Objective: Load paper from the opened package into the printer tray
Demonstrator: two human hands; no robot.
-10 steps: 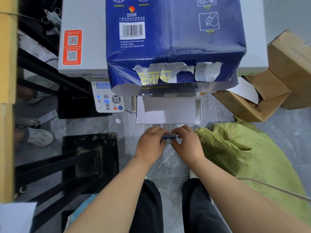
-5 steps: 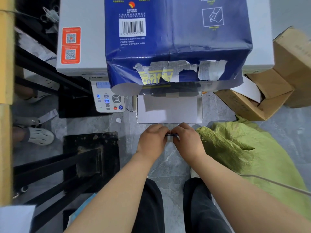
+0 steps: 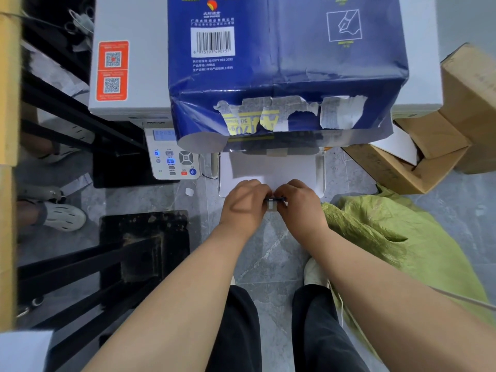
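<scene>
The left hand (image 3: 245, 205) and right hand (image 3: 300, 205) meet knuckle to knuckle at the near edge of the printer tray (image 3: 320, 173), fingers curled tightly around a small dark part (image 3: 274, 201) between them. White paper (image 3: 268, 170) lies in the tray. At twelve o'clock, the torn blue paper package (image 3: 284, 71) sits on the printer (image 3: 134, 76), overhanging the tray. A green bag (image 3: 381, 237) lies at four o'clock.

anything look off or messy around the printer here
The blue paper package sits on top of the printer with its near end raggedly torn, overhanging the tray. Both hands pinch a small dark piece at the tray's front edge; what it is, I cannot tell.
</scene>
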